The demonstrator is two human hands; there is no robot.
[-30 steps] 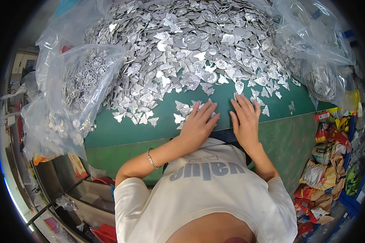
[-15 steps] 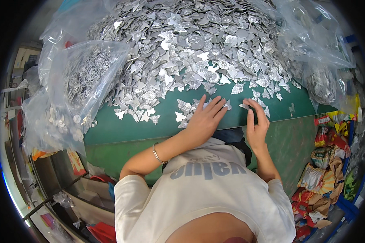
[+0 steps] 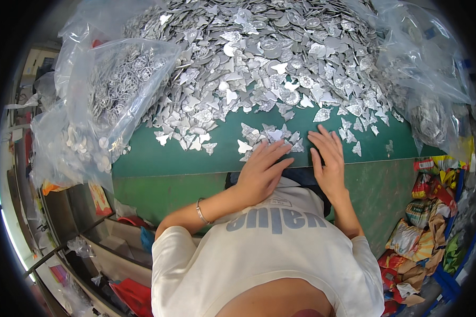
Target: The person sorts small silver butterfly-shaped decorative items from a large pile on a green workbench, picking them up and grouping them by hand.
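My left hand [image 3: 263,170] reaches over the near edge of the green tabletop [image 3: 188,158], its fingers stretched and slightly apart. Its fingertips lie at the near side of a small cluster of silver butterfly-shaped metal charms [image 3: 272,135], partly covering the lowest ones. To the right of that cluster, my right hand [image 3: 330,168] is over the same edge, thumb apart from the lightly bent fingers and nothing visible in it. A few loose leaf- and butterfly-shaped charms [image 3: 356,149] lie just beyond its fingers. The undersides of both hands are hidden.
A large heap of flat silver charms [image 3: 269,50] covers the far tabletop. Clear plastic bags of metal pieces [image 3: 124,79] stand left, with another plastic bag [image 3: 431,79] right. Colourful packets [image 3: 407,235] are piled at the lower right; a shelf [image 3: 113,251] stands lower left.
My left hand has drawn back toward me, uncovering more of the small charm cluster. My right hand's fingers have straightened a little and shifted left relative to the loose charms.
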